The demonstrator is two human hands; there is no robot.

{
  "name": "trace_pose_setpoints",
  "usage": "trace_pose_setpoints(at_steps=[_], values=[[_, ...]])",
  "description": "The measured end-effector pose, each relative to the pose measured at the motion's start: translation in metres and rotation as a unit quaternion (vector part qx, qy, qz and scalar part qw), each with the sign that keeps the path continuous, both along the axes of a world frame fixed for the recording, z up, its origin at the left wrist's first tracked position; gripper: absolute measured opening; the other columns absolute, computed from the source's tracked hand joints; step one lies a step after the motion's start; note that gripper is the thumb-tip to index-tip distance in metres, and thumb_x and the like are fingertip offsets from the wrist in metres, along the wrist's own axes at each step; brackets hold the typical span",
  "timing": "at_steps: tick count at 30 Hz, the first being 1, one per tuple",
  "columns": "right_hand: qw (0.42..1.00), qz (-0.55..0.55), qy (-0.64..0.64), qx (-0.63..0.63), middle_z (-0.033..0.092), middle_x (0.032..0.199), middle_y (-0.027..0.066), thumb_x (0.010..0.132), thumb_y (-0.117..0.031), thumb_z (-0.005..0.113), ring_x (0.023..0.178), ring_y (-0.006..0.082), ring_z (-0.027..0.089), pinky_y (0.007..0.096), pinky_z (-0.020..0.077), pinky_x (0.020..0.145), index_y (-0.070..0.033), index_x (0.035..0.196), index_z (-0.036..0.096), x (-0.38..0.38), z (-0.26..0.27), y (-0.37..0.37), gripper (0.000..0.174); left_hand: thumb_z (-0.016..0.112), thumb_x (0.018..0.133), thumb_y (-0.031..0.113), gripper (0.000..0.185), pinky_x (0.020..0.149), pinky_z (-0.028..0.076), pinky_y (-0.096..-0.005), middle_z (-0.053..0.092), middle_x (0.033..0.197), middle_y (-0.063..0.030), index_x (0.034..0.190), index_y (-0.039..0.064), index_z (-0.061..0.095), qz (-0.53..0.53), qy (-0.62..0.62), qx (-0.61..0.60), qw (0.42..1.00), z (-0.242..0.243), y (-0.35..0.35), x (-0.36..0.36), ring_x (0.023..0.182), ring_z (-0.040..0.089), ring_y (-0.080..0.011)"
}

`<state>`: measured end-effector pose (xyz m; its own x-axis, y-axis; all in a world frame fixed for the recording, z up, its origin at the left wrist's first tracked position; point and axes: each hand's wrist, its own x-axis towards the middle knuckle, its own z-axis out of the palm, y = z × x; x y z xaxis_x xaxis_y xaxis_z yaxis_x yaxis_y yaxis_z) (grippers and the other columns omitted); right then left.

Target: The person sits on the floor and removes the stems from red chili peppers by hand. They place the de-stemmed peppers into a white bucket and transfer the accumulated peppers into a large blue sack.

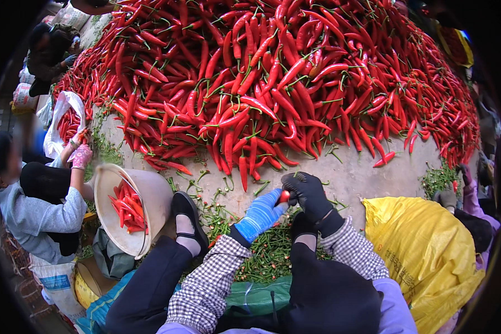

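Note:
My left hand (259, 215), in a blue knit glove, grips a red chili pepper (284, 196), most of which its fingers hide. Against the other end of that pepper, my right hand (309, 196) in a black glove has its fingers curled in; the stem is hidden between them. Ahead of both hands rises a large heap of red chili peppers (250, 83) with green stems. Between my feet lies a thick litter of green pepper stems (271, 254). To the left a white plastic bucket (156, 200) lies tilted, with several red peppers (127, 206) inside.
A full yellow woven sack (421, 246) bearing writing stands at my right. On the left a person (46, 213) sits close, one hand in a pink glove (82, 156), by a white sack (50, 133) of peppers. More people sit around the heap. Green sacking (256, 296) lies beneath me.

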<state>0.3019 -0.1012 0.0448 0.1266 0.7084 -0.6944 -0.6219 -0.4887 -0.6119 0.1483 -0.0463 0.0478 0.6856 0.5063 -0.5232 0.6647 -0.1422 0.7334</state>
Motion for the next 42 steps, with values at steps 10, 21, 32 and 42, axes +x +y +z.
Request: trace_pose_setpoints(at_steps=[10, 21, 32, 42], values=[[0.697, 0.264, -0.666, 0.041, 0.063, 0.082, 0.0143, 0.083, -0.019, 0.055, 0.072, 0.0340, 0.062, 0.0468, 0.0481, 0.063, -0.009, 0.103, 0.060, 0.015, -0.063, 0.072, 0.023, 0.063, 0.086, 0.015, 0.027, 0.050, 0.045, -0.0254, 0.056, 0.074, -0.0035, 0.109, 0.003, 0.055, 0.395, 0.044, -0.282, 0.873, -0.030, -0.009, -0.082, 0.054, 0.052, -0.0103], [0.936, 0.214, -0.278, 0.018, 0.062, 0.083, 0.0062, 0.078, -0.019, 0.062, 0.069, 0.0151, 0.061, 0.0311, 0.0497, 0.057, -0.005, 0.100, 0.061, 0.005, -0.023, 0.032, 0.026, 0.061, 0.089, 0.015, 0.040, 0.077, 0.049, -0.0267, 0.059, 0.108, -0.0079, 0.125, 0.000, 0.051, 0.317, -0.113, -0.100, 0.936, -0.054, -0.003, -0.011, 0.091, 0.057, -0.0118], [0.980, 0.108, 0.119, -0.117, 0.060, 0.067, 0.0045, 0.091, -0.028, 0.058, 0.061, 0.0108, 0.058, 0.0257, 0.0472, 0.054, -0.005, 0.083, 0.063, -0.004, -0.044, -0.044, 0.025, 0.065, 0.086, 0.023, 0.038, 0.076, 0.051, -0.0322, 0.064, 0.094, -0.0059, 0.116, 0.002, 0.056, -0.037, -0.044, -0.058, 0.997, -0.018, -0.040, -0.041, 0.080, 0.061, -0.0191], [0.736, 0.247, -0.629, 0.041, 0.060, 0.097, 0.0169, 0.079, -0.037, 0.064, 0.087, 0.0333, 0.061, 0.0428, 0.0472, 0.073, -0.007, 0.099, 0.061, -0.019, -0.068, 0.120, 0.036, 0.067, 0.082, 0.017, 0.013, 0.046, 0.037, -0.0270, 0.051, 0.060, 0.0002, 0.079, 0.010, 0.056, 0.495, -0.081, -0.237, 0.832, -0.012, 0.010, -0.057, 0.049, 0.047, -0.0112]])
